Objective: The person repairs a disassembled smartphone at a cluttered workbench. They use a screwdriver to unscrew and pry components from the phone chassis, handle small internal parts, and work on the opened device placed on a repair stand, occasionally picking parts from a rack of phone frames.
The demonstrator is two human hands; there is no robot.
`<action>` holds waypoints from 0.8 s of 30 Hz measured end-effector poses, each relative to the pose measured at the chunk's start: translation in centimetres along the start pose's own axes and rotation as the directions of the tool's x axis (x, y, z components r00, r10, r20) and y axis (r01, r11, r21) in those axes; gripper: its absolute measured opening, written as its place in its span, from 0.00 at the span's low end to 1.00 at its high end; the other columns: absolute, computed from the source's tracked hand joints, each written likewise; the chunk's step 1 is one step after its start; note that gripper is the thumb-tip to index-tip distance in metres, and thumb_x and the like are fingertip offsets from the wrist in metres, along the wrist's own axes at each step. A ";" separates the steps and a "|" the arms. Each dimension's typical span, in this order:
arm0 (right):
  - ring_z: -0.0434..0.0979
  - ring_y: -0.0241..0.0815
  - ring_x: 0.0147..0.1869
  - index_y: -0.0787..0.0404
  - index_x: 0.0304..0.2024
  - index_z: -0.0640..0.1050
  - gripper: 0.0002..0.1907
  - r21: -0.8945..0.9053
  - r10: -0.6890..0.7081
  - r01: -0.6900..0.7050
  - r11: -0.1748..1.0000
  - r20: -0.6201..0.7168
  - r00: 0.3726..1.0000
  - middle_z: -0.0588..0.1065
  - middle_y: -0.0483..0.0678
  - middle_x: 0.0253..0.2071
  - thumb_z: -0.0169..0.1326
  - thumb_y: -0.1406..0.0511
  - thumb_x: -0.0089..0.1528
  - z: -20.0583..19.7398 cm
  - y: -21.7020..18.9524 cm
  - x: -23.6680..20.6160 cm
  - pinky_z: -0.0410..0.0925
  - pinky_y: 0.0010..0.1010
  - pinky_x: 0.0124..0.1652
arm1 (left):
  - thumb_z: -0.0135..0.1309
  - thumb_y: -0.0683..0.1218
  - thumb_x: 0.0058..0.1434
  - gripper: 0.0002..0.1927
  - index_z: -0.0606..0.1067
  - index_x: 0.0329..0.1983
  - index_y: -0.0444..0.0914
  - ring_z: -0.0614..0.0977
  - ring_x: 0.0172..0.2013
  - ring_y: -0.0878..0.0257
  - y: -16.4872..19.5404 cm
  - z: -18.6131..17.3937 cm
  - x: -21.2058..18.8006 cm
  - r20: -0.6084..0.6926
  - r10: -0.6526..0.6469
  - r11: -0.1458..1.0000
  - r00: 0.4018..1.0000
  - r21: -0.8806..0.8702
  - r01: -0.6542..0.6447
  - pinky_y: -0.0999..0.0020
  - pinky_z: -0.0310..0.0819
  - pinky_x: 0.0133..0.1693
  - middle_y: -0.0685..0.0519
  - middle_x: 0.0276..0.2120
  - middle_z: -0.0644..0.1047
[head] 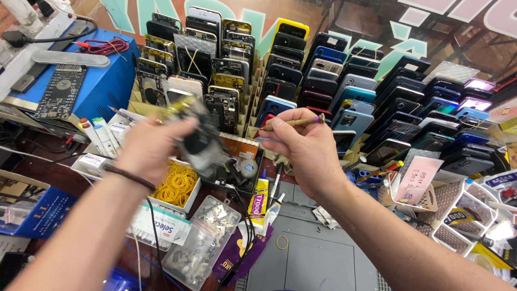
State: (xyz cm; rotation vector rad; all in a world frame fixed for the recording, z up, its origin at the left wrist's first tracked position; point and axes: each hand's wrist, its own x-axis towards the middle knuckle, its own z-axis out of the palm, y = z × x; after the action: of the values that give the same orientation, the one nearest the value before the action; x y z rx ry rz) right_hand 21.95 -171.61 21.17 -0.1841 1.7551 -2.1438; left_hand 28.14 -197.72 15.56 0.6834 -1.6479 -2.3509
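Head view: a person is working on a blurred phone part at a crowded repair bench

Rack of phones [334, 70] is filling the upper frame; below it, left hand [153, 143] is gripping the dark phone part [202, 143] at centre left, right hand [301, 145] is pinching a slim screwdriver [293, 123], probably about to seat its tip; a white tray [191, 202] is holding yellow rubber bands [176, 183], a clear bag [202, 237] is holding small metal pieces

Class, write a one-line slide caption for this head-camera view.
Left hand grips a blurred phone part, right hand holds a small screwdriver before racked phones.
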 end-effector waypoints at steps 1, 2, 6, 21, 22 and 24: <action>0.83 0.43 0.50 0.65 0.42 0.73 0.08 -0.018 0.016 -0.016 1.000 -0.003 1.000 0.79 0.52 0.45 0.55 0.66 0.65 -0.2 0.2 0.2 0.78 0.29 0.46 | 0.64 0.43 0.59 0.19 0.77 0.53 0.34 0.81 0.38 0.60 0.9 -1.8 0.7 0.005 0.071 0.990 0.997 0.121 -0.071 0.63 0.71 0.35 0.50 0.42 0.81; 0.83 0.43 0.49 0.65 0.42 0.73 0.08 -0.033 0.031 -0.032 0.999 -0.004 0.999 0.79 0.52 0.45 0.55 0.66 0.64 -0.2 0.4 0.3 0.79 0.29 0.46 | 0.65 0.43 0.59 0.23 0.73 0.57 0.39 0.81 0.39 0.63 2.1 -3.4 1.7 -0.138 0.074 0.972 0.988 0.232 -0.041 0.63 0.72 0.34 0.53 0.43 0.81; 0.83 0.42 0.48 0.64 0.42 0.74 0.08 -0.005 0.100 -0.099 0.995 0.038 0.994 0.78 0.52 0.44 0.56 0.66 0.64 0.1 1.3 1.5 0.79 0.30 0.45 | 0.63 0.41 0.61 0.17 0.77 0.54 0.40 0.82 0.37 0.68 5.9 -8.4 5.8 -0.137 0.288 0.894 0.948 0.394 -0.215 0.69 0.74 0.32 0.55 0.43 0.82; 0.84 0.45 0.47 0.64 0.40 0.75 0.07 -0.038 0.168 -0.166 0.985 0.082 0.982 0.78 0.52 0.42 0.57 0.67 0.64 1.8 3.2 6.7 0.79 0.31 0.42 | 0.64 0.41 0.60 0.15 0.76 0.49 0.36 0.78 0.33 0.65 5.8 -9.3 14.7 0.110 0.035 0.697 0.993 0.710 -0.104 0.69 0.71 0.35 0.50 0.34 0.79; 0.84 0.45 0.47 0.64 0.40 0.75 0.07 -0.040 0.174 -0.171 0.984 0.082 0.981 0.78 0.52 0.42 0.57 0.67 0.63 1.8 3.3 6.8 0.79 0.31 0.42 | 0.65 0.40 0.60 0.15 0.76 0.49 0.35 0.78 0.33 0.64 5.6 -9.4 15.0 0.124 0.017 0.705 0.992 0.702 -0.100 0.69 0.71 0.35 0.50 0.34 0.79; 0.84 0.45 0.47 0.64 0.40 0.74 0.07 -0.048 0.183 -0.179 0.983 0.076 0.980 0.78 0.51 0.42 0.57 0.67 0.63 1.7 3.5 6.9 0.79 0.31 0.41 | 0.65 0.40 0.59 0.16 0.76 0.48 0.33 0.78 0.33 0.64 5.0 -9.2 15.5 0.144 -0.006 0.726 0.990 0.681 -0.095 0.69 0.72 0.36 0.51 0.35 0.79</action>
State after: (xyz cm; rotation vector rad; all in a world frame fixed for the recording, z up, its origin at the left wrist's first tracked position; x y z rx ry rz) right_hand 16.78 -176.19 17.26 -0.1136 1.7019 -1.9473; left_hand 18.37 -213.56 13.63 0.5756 -2.6022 -1.7233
